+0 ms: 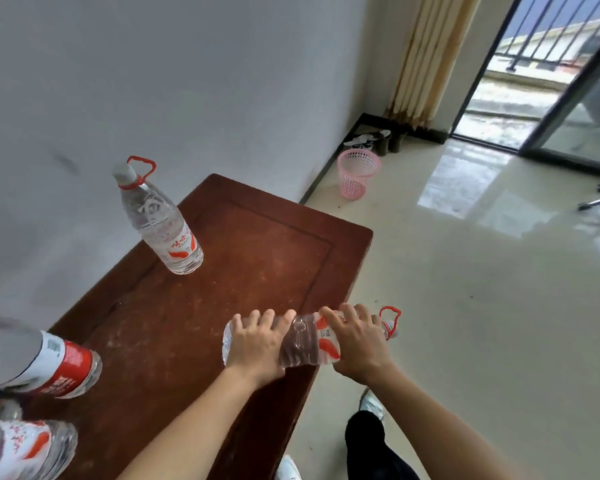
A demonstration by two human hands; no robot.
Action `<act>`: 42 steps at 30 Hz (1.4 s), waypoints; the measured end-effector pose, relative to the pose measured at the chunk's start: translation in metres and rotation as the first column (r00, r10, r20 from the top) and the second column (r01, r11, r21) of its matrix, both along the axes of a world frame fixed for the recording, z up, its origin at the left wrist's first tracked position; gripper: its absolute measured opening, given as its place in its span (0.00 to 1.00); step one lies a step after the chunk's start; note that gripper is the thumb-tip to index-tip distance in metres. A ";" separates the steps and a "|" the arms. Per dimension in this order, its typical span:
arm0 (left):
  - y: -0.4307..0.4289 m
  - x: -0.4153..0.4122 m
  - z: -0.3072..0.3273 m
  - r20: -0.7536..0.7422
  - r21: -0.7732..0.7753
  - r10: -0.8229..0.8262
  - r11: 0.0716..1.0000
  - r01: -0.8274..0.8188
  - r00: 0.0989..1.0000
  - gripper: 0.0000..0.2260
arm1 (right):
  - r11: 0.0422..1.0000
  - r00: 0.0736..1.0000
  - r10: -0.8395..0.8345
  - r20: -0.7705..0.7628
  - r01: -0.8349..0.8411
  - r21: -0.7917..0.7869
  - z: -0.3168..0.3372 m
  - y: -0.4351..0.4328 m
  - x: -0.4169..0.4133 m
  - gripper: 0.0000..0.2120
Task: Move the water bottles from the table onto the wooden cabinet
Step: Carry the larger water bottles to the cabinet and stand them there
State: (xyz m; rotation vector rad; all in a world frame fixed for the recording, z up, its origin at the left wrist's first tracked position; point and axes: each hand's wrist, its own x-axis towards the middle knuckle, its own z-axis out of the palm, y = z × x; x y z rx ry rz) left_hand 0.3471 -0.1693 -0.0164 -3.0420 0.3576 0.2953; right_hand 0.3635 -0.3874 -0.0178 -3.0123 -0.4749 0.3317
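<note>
Both your hands are wrapped on one large clear plastic water bottle with a red-and-white label [309, 341], held sideways: left hand [257, 344] clamps the base end, right hand [357, 344] clamps the shoulder end next to the red carry handle [390, 320]. Bottle's long axis runs left-right, roughly level, cap pointing right out over the floor; base end sits above the near right edge of the dark red-brown wooden cabinet top [222, 271]. Can't tell whether the bottle touches the wood or hangs just above it. Likely next call: swing the cap end up and stand the bottle on its base; left hand is the nearer one to the landing spot, right hand does the lifting. Free surface lies to the left and far of the grip. An upright clear bottle with a red handle [160, 220] stands far left near the white wall [187, 81], well apart. Two more labelled bottles [49, 365] crowd the near left corner, blurred. Pink plastic mesh bin [357, 173] on the floor far right, irrelevant.
</note>
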 end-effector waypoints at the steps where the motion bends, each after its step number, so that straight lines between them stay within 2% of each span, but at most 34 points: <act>1: -0.008 -0.002 0.000 -0.007 0.001 -0.034 0.999 0.034 0.999 0.47 | 1.000 1.000 -0.024 -0.019 0.024 -0.002 0.002 -0.009 -0.008 0.42; 5: -0.074 -0.016 0.008 -0.037 -0.038 -0.245 0.969 0.244 0.969 0.48 | 0.977 0.977 -0.211 -0.033 0.211 0.004 0.018 -0.079 -0.063 0.41; 9: -0.153 -0.029 0.038 0.037 -0.089 -0.464 0.881 0.465 0.885 0.44 | 0.932 0.933 -0.361 -0.004 0.361 0.035 0.043 -0.161 -0.117 0.38; 14: -0.289 -0.054 0.083 0.143 -0.063 -0.689 0.710 0.701 0.710 0.42 | 0.833 0.832 -0.551 0.066 0.544 0.105 0.080 -0.282 -0.202 0.43; 17: -0.389 -0.091 0.107 0.101 -0.009 -0.792 0.605 0.796 0.602 0.43 | 0.751 0.741 -0.660 0.123 0.650 0.116 0.095 -0.360 -0.271 0.44; 18: -0.435 -0.113 0.111 0.138 0.003 -0.840 0.530 0.848 0.525 0.43 | 0.704 0.692 -0.711 0.130 0.700 0.121 0.097 -0.394 -0.307 0.43; 19: -0.477 -0.131 0.115 0.111 0.010 -0.880 0.466 0.885 0.462 0.43 | 0.666 0.648 -0.745 0.157 0.735 0.130 0.101 -0.422 -0.338 0.43; 20: -0.485 -0.132 0.114 0.167 0.008 -0.874 0.464 0.886 0.456 0.43 | 0.667 0.645 -0.743 0.178 0.735 0.125 0.103 -0.429 -0.340 0.42; 21: -0.540 -0.165 0.118 0.130 0.025 -0.916 0.385 0.923 0.379 0.43 | 0.594 0.573 -0.801 0.172 0.797 0.110 0.100 -0.465 -0.387 0.42; 22: -0.584 -0.194 0.116 0.164 0.024 -0.939 0.310 0.950 0.302 0.43 | 0.525 0.503 -0.846 0.177 0.843 0.117 0.103 -0.492 -0.427 0.42; 23: -0.613 -0.213 0.118 0.149 0.038 -0.956 0.262 0.964 0.254 0.43 | 0.493 0.466 -0.863 0.196 0.861 0.125 0.105 -0.513 -0.452 0.43; 24: -0.637 -0.235 0.119 0.203 0.035 -0.956 0.223 0.974 0.211 0.44 | 0.448 0.426 -0.883 0.195 0.890 0.087 0.102 -0.529 -0.475 0.44; 25: -0.704 -0.289 0.118 0.119 0.049 -0.989 0.097 0.994 0.091 0.44 | 0.320 0.300 -0.935 0.189 0.944 0.085 0.098 -0.568 -0.541 0.44; 26: -0.713 -0.300 0.119 0.126 0.041 -0.988 0.092 0.995 0.087 0.45 | 0.291 0.270 -0.943 0.195 0.953 0.085 0.097 -0.573 -0.552 0.44; 27: -0.750 -0.333 0.118 0.113 0.055 -0.994 0.013 0.998 0.007 0.45 | 0.218 0.198 -0.960 0.195 0.972 0.088 0.089 -0.593 -0.590 0.44; 28: -0.760 -0.344 0.116 0.064 0.040 -0.998 0.005 0.999 0.003 0.45 | 0.194 0.170 -0.966 0.197 0.975 0.109 0.089 -0.596 -0.604 0.44; 29: -0.766 -0.348 0.110 0.140 0.037 -0.990 -0.008 0.999 -0.013 0.45 | 0.198 0.170 -0.964 0.203 0.972 0.125 0.088 -0.597 -0.608 0.43; 30: -0.781 -0.362 0.107 0.127 0.011 -0.991 -0.045 0.999 -0.046 0.45 | 0.175 0.149 -0.966 0.210 0.978 0.111 0.084 -0.602 -0.623 0.42; 32: -0.837 -0.411 0.095 0.112 0.039 -0.980 -0.162 0.986 -0.165 0.45 | 0.033 0.008 -0.979 0.203 0.992 0.124 0.072 -0.628 -0.674 0.40; 35: -0.914 -0.477 0.086 0.130 0.040 -0.942 -0.306 0.951 -0.309 0.47 | -0.131 -0.148 -0.963 0.224 0.987 0.092 0.063 -0.664 -0.734 0.41; 38: -0.983 -0.533 0.076 0.150 0.021 -0.899 -0.412 0.911 -0.410 0.50 | -0.246 -0.252 -0.942 0.221 0.968 0.053 0.067 -0.704 -0.783 0.42; 42: -1.075 -0.619 0.077 0.126 -0.012 -0.815 -0.571 0.821 -0.565 0.51 | -0.443 -0.439 -0.871 0.223 0.896 0.031 0.075 -0.747 -0.850 0.42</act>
